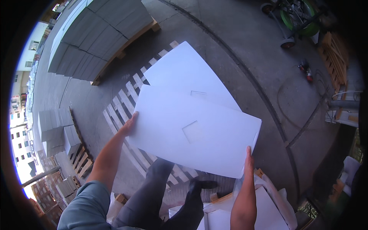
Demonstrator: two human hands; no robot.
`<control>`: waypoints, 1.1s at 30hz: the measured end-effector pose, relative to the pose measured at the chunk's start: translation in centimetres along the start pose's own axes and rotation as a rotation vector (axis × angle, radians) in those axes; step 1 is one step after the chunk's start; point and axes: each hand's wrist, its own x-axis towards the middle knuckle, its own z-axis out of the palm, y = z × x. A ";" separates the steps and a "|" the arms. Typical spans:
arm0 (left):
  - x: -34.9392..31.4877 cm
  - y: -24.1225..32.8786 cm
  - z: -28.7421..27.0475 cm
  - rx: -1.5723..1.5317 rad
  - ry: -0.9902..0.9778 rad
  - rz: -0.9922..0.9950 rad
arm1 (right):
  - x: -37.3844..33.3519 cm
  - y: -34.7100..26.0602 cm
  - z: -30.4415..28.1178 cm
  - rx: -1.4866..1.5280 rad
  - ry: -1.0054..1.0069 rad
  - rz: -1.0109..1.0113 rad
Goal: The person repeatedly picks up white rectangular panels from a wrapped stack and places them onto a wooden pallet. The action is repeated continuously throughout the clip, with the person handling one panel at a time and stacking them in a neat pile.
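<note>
A large white cardboard sheet (165,130) spans the space between my two hands, tilted, with an L-shaped cut line near its middle. My left hand (130,124) is closed on its left edge. On the right edge, near the lower corner, my right hand (248,163) grips with the thumb on top. A second white sheet (191,69) with a similar cut mark lies beyond, partly covered by the held one. Beneath both is a slatted wooden pallet (123,101). Whether the held sheet touches the second one, I cannot tell.
Grey-white boxes (92,38) stand stacked on a pallet at the far left, with a smaller stack (57,124) nearer. White sheets in plastic wrap (268,211) lie by my right forearm. A green-wheeled cart (299,19) and wooden slats (332,57) are far right.
</note>
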 end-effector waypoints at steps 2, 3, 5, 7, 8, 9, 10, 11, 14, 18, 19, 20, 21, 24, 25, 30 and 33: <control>-2.3 0.9 -0.2 0.070 0.020 -0.145 | -2.6 0.5 -0.3 -0.088 0.035 0.065; -3.5 1.5 -0.2 0.122 0.042 -0.176 | -3.5 0.5 -1.0 -0.142 0.069 0.102; -6.3 2.6 0.0 0.258 0.065 -0.232 | -6.2 2.1 -2.1 -0.081 -0.005 0.089; -9.0 4.0 0.3 0.424 0.071 -0.267 | -8.7 4.3 -3.2 -0.065 -0.062 0.178; -10.2 4.9 0.5 0.447 0.057 -0.310 | -9.6 5.4 -3.7 -0.102 -0.081 0.193; -11.5 5.4 0.9 0.500 0.056 -0.305 | -10.6 6.8 -4.3 -0.150 -0.084 0.223; -12.6 6.1 1.5 0.554 0.053 -0.298 | -11.7 8.3 -5.2 -0.205 -0.069 0.268; -13.1 7.1 2.1 0.616 0.053 -0.297 | -12.6 9.9 -5.7 -0.149 -0.080 0.257; -14.4 8.9 3.7 0.693 0.008 -0.397 | -16.0 15.4 -6.8 -0.177 -0.023 0.323; -15.4 8.8 6.5 0.628 -0.040 -0.471 | -21.1 23.9 -8.5 0.101 -0.121 0.355; -15.6 8.4 7.4 0.664 -0.021 -0.429 | -22.3 26.1 -9.1 0.162 -0.156 0.440; -15.9 7.6 8.2 0.690 0.003 -0.391 | -23.7 28.5 -9.7 0.222 -0.207 0.522; -15.4 7.2 9.3 0.707 0.027 -0.347 | -24.6 30.4 -10.1 0.210 -0.230 0.520; -12.9 6.1 13.1 1.091 -0.195 -0.427 | -30.4 36.5 -10.6 0.317 -0.259 0.506; -12.2 5.6 14.7 1.139 -0.247 -0.427 | -32.8 38.0 -10.5 0.322 -0.231 0.510; -12.8 4.7 23.2 1.148 -0.312 -0.305 | -40.7 42.4 -12.1 0.353 -0.124 0.571; -17.0 7.1 30.5 1.360 -0.394 -0.144 | -43.3 45.4 -14.1 0.686 -0.083 0.754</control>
